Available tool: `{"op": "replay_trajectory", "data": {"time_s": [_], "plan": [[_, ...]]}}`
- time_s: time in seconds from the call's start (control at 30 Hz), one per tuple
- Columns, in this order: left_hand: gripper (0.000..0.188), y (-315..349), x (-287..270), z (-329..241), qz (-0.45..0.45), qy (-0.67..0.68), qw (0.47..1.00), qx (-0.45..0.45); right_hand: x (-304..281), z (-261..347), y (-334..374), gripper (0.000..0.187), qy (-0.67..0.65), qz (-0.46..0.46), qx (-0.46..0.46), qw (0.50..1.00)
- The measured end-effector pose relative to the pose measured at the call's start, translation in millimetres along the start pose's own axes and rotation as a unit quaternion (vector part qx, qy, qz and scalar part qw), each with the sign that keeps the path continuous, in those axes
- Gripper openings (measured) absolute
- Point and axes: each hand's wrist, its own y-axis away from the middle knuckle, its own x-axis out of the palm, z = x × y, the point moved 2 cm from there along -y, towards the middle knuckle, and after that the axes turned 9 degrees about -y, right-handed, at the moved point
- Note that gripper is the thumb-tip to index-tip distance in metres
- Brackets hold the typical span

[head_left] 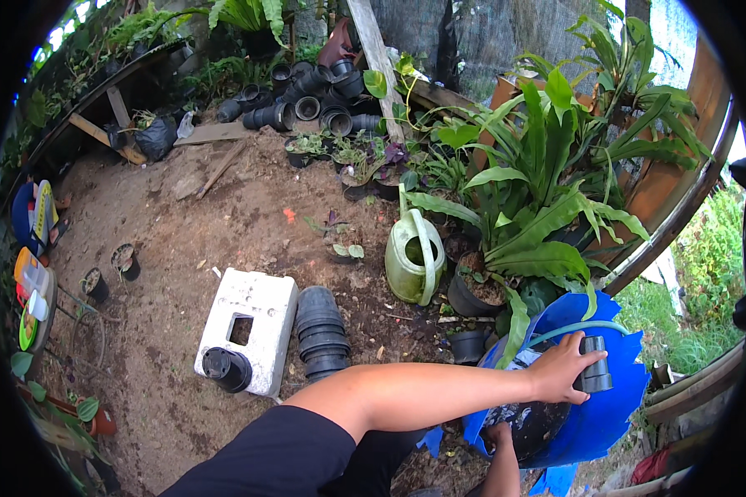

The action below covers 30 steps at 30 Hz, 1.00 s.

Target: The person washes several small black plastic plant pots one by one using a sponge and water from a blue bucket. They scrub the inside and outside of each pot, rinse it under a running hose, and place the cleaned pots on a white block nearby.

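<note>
Between the thumb and bent fingers of our left hand we grip a small black pot with ridged sides, the thumb on its near side and the other fingers curled over its far side. Directly around and below these fingers we have the blue barrel, its rim cut ragged, with dark contents and pale patches showing inside. Just beyond the same fingers, a pale hose curves along the inside of the barrel.

Nearer to us and left of those fingers, our right hand reaches in at the barrel's near edge. Its fingers are mostly hidden, and we cannot tell whether they are closed on anything.

Past our left fingers and a little to their left, long green leaves of a big plant spread over the barrel's far rim. Farther left of the fingers we see a pale green watering can, upright on the soil, then a nested stack of black pots lying beside a white foam block. Farthest left of the fingers in this row, a black pot with its base toward us sits at the block's near corner.
</note>
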Motion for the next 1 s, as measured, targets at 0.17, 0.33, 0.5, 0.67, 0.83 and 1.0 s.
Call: {"op": "replay_trajectory", "data": {"time_s": [0.17,0.33,0.5,0.67,0.83,1.0], "plan": [[0.092,0.6,4.4,4.8,0.000,0.001,1.000,-0.004,1.5,-4.3,-2.0,0.044,-0.015,-0.002,0.003,1.000],[0.091,-2.7,11.7,13.9,-0.023,-0.033,0.999,-0.006,-12.9,-10.8,-5.7,0.043,-0.041,-0.028,-0.021,0.999],[0.089,-5.8,21.1,17.8,-0.038,-0.053,0.998,-0.004,-84.3,-5.4,12.3,0.037,0.002,-0.120,-0.098,0.988],[0.090,-10.8,26.7,18.5,-0.017,-0.080,0.997,-0.001,-211.3,7.7,74.1,0.034,-0.017,-0.225,-0.150,0.963],[0.087,-19.1,31.1,19.0,0.011,-0.099,0.995,-0.016,-308.5,15.2,136.0,0.022,0.037,-0.328,-0.204,0.922],[0.089,-23.2,38.9,21.4,0.025,-0.123,0.992,-0.023,-333.6,6.8,162.5,0.025,0.055,-0.304,-0.185,0.933]]}}
